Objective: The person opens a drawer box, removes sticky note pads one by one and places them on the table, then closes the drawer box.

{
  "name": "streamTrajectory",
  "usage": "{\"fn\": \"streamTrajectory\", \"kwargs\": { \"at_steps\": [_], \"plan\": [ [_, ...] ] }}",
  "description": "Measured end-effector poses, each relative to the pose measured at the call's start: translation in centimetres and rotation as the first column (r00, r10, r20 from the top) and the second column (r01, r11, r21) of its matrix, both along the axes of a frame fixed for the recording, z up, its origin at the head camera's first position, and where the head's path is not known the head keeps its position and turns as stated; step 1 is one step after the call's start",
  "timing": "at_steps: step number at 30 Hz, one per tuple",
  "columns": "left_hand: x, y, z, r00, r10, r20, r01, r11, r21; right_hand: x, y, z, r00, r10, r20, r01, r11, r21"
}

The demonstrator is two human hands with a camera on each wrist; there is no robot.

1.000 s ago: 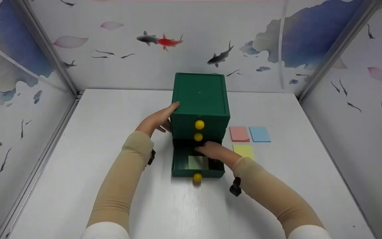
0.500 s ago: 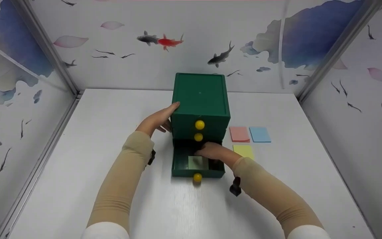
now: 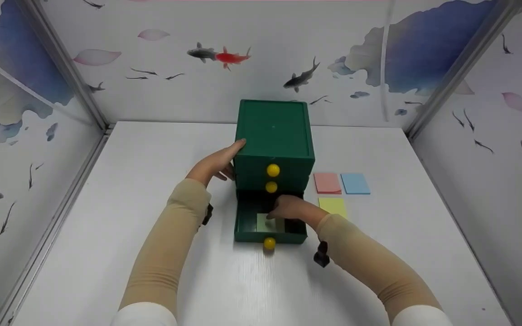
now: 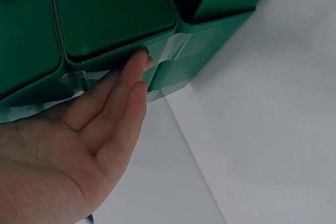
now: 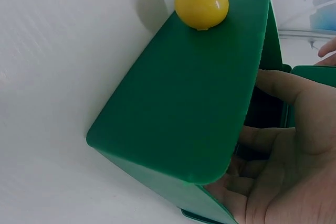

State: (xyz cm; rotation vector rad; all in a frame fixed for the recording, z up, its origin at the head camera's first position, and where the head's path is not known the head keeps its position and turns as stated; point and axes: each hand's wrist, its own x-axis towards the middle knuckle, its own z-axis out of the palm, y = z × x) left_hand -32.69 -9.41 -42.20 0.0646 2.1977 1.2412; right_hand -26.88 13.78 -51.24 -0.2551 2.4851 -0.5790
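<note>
A green drawer cabinet [image 3: 273,129] with yellow round knobs stands on the white table. Its bottom drawer [image 3: 246,236] is pulled out, and a pale green square of paper [image 3: 263,225] lies in it. My left hand [image 3: 215,164] rests against the cabinet's left side, thumb on the top edge. In the left wrist view its fingers [image 4: 123,95] lie fairly straight along the taped side. My right hand [image 3: 290,207] reaches into the bottom drawer, a fingertip over the paper. Behind the drawer front [image 5: 184,93] its fingertips are hidden in the right wrist view; thumb and fingers look apart.
Right of the cabinet lie a pink sticky-note pad [image 3: 327,183], a blue pad [image 3: 355,183] and a yellow pad [image 3: 332,207] partly behind my right wrist. White walls printed with fish enclose the table [image 3: 107,226] at the back and sides.
Inside the drawer, my right hand has shifted slightly toward the front, and a fingertip now overlaps the pale green paper. The left hand stays against the cabinet.
</note>
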Motion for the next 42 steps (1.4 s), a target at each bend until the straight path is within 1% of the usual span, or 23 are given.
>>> {"fn": "streamTrajectory", "kwargs": {
  "at_steps": [7, 11, 15, 22, 26, 30, 33, 38, 42],
  "plan": [
    [0.0, 0.2, 0.0, 1.000, -0.002, 0.007, 0.002, 1.000, 0.006, 0.1, 0.1, 0.0, 1.000, -0.006, 0.008, 0.006, 1.000, -0.002],
    [0.0, 0.2, 0.0, 1.000, 0.005, 0.004, -0.005, 1.000, 0.003, 0.2, 0.3, 0.1, 1.000, 0.000, -0.002, 0.000, 1.000, 0.011],
    [0.0, 0.1, 0.1, 1.000, 0.001, 0.004, -0.001, 1.000, -0.005, 0.4, 0.5, 0.2, 0.999, 0.032, -0.017, -0.031, 0.999, 0.015],
    [0.0, 0.1, 0.0, 1.000, 0.002, 0.003, -0.002, 1.000, -0.007, 0.7, 0.8, 0.2, 0.997, 0.072, -0.041, -0.073, 0.997, -0.027],
    [-0.1, 0.0, 0.0, 1.000, 0.005, 0.008, -0.005, 1.000, -0.002, 0.9, 1.1, -0.1, 0.992, 0.113, -0.057, -0.116, 0.992, -0.043],
    [-0.1, 0.0, 0.0, 1.000, 0.007, 0.011, -0.006, 1.000, -0.016, 1.1, 1.4, -0.3, 0.986, 0.154, -0.070, -0.160, 0.984, -0.084],
    [-0.1, 0.0, 0.1, 1.000, 0.008, 0.015, -0.008, 1.000, -0.021, 1.5, 1.7, -0.4, 0.982, 0.158, -0.103, -0.171, 0.977, -0.127],
    [-0.1, 0.0, 0.1, 1.000, 0.005, 0.015, -0.004, 1.000, -0.014, 2.3, 2.5, 0.0, 0.976, 0.125, -0.180, -0.164, 0.960, -0.225],
    [-0.1, 0.0, 0.1, 1.000, 0.004, 0.014, -0.004, 1.000, -0.011, 3.2, 3.2, 0.7, 0.969, 0.090, -0.229, -0.158, 0.942, -0.295]
  ]
}}
